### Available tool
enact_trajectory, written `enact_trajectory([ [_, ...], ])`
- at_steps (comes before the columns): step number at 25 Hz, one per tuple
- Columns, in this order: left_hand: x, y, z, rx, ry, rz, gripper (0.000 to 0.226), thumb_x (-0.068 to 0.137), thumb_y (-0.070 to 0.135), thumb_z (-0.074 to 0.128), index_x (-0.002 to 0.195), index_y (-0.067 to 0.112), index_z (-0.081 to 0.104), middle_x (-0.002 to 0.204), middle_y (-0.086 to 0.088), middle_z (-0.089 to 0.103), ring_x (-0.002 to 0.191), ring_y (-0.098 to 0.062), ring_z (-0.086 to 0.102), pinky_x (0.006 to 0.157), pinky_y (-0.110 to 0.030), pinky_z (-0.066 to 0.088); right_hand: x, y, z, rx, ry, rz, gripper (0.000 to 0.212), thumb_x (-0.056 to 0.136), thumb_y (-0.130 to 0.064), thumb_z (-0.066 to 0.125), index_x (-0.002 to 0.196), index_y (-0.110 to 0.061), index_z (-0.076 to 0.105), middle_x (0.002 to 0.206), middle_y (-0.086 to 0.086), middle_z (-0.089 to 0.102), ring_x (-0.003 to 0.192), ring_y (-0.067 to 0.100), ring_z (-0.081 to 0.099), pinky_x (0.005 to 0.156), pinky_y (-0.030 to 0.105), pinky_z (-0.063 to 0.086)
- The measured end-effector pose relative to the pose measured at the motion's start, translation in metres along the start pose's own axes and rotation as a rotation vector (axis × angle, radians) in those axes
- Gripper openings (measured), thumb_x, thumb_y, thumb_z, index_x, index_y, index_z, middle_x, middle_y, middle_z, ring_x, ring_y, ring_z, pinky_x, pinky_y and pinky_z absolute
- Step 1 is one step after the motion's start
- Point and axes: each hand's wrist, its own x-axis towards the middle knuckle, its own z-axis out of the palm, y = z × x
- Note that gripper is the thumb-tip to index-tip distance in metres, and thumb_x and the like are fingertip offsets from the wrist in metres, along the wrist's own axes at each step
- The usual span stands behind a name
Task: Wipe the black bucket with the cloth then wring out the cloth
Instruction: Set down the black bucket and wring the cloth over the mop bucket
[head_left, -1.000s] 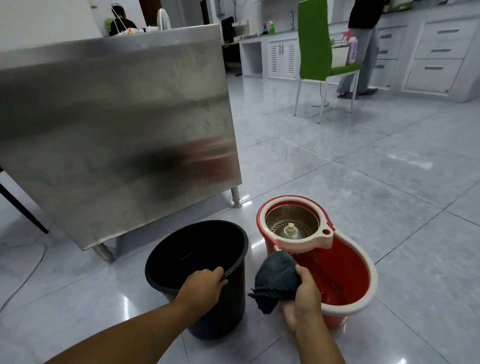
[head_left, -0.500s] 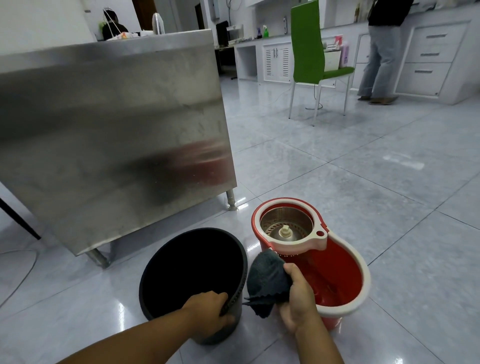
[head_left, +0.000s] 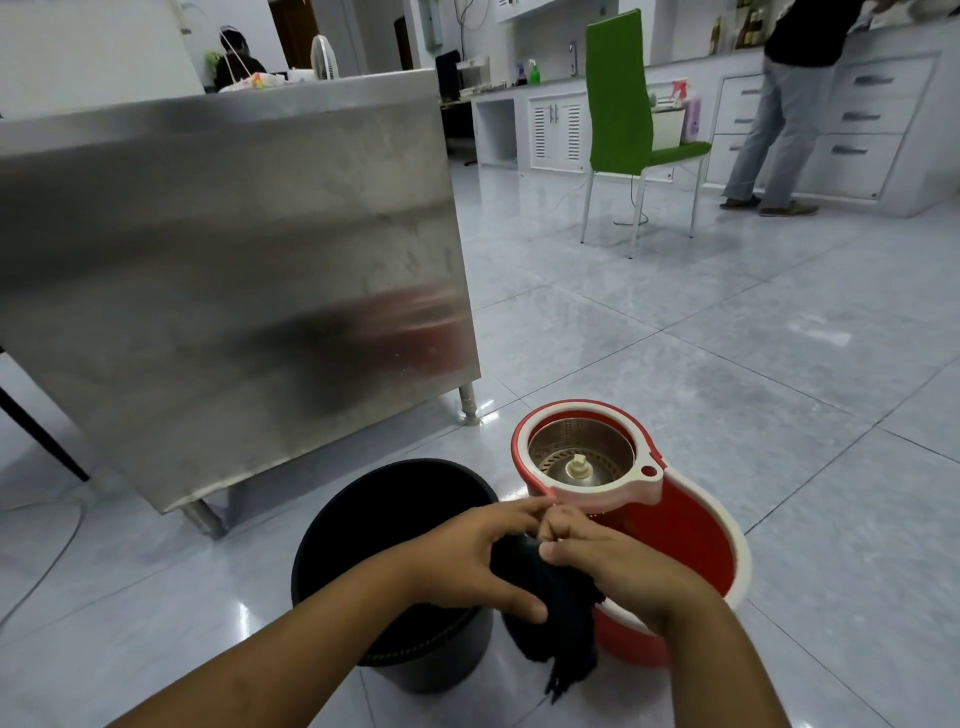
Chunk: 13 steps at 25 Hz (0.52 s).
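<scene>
Head view shows both hands gripping the dark cloth (head_left: 563, 618) between the black bucket (head_left: 395, 571) and red mop bucket (head_left: 691, 540) on the floor, left hand (head_left: 467, 558) and right hand (head_left: 608, 564) fingers curled around it; wringing seems begun, next needing opposing twists.

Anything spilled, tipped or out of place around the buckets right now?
Nothing stands out. The black bucket and red mop bucket stand upright, and both hands hold the cloth between them.
</scene>
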Motion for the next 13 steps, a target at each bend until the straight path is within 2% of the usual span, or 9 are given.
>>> enact_trajectory([
  [2,0.002,0.004,0.001,-0.009,0.031,0.072,0.03,0.076,0.026,0.08,0.106,0.027,0.072,0.147,0.016,0.044,0.129,0.0,0.047,0.106,-0.024,0.045,-0.009,-0.011,-0.005,-0.083,0.033,-0.033,0.013,0.093,-0.021,0.057,0.081,-0.016,0.057,0.099,0.007,0.056,0.09,0.024,0.056,0.075,0.034,0.049],
  [3,0.001,0.005,0.0,-0.036,0.065,0.072,0.017,0.077,0.023,0.079,0.092,0.027,0.073,0.139,0.013,0.052,0.121,-0.003,0.055,0.1,-0.024,0.05,-0.013,-0.014,-0.008,-0.106,0.067,-0.048,0.014,0.094,-0.022,0.057,0.085,-0.012,0.058,0.104,0.009,0.057,0.095,0.026,0.059,0.081,0.037,0.051],
  [4,0.001,0.007,-0.002,-0.09,0.103,0.048,0.013,0.078,0.021,0.079,0.083,0.03,0.071,0.129,0.009,0.06,0.112,-0.006,0.061,0.093,-0.025,0.054,-0.016,-0.016,-0.01,-0.117,0.105,-0.065,0.016,0.095,-0.025,0.057,0.088,-0.011,0.06,0.107,0.01,0.058,0.099,0.026,0.06,0.083,0.036,0.051],
  [6,0.0,0.012,-0.006,-0.275,0.167,-0.034,0.014,0.082,0.018,0.076,0.084,0.028,0.067,0.098,0.008,0.071,0.088,-0.005,0.069,0.075,-0.021,0.058,-0.018,-0.017,-0.012,-0.062,0.174,-0.101,0.02,0.095,-0.031,0.057,0.09,-0.013,0.063,0.1,0.011,0.065,0.096,0.024,0.063,0.076,0.031,0.055],
  [8,0.0,0.017,-0.008,-0.435,0.282,-0.105,0.011,0.087,0.014,0.071,0.083,0.02,0.062,0.075,0.007,0.067,0.068,0.0,0.067,0.062,-0.017,0.055,-0.015,-0.009,-0.011,0.138,0.218,-0.152,0.025,0.087,-0.035,0.065,0.095,-0.012,0.062,0.098,0.012,0.068,0.094,0.025,0.064,0.067,0.028,0.055],
  [9,0.002,0.018,-0.008,-0.508,0.344,-0.14,0.013,0.088,0.014,0.069,0.081,0.02,0.06,0.073,0.006,0.066,0.066,-0.002,0.066,0.06,-0.019,0.053,-0.01,-0.002,-0.012,0.247,0.225,-0.156,0.035,0.08,-0.035,0.073,0.102,-0.011,0.061,0.105,0.013,0.069,0.098,0.027,0.066,0.07,0.031,0.058],
  [11,0.007,0.018,-0.006,-0.666,0.405,-0.205,0.013,0.087,0.017,0.07,0.078,0.023,0.062,0.077,0.0,0.069,0.074,-0.013,0.067,0.067,-0.03,0.054,0.0,0.013,-0.011,0.363,0.163,-0.118,0.057,0.072,-0.029,0.082,0.121,-0.01,0.06,0.121,0.016,0.068,0.111,0.033,0.066,0.088,0.045,0.058],
  [13,0.013,0.016,-0.006,-0.811,0.394,-0.301,0.007,0.084,0.018,0.073,0.084,0.021,0.066,0.091,-0.009,0.073,0.09,-0.027,0.069,0.082,-0.042,0.058,0.008,0.021,-0.005,0.394,0.104,-0.095,0.058,0.074,-0.023,0.08,0.127,-0.009,0.06,0.123,0.015,0.069,0.114,0.033,0.066,0.099,0.052,0.051],
])
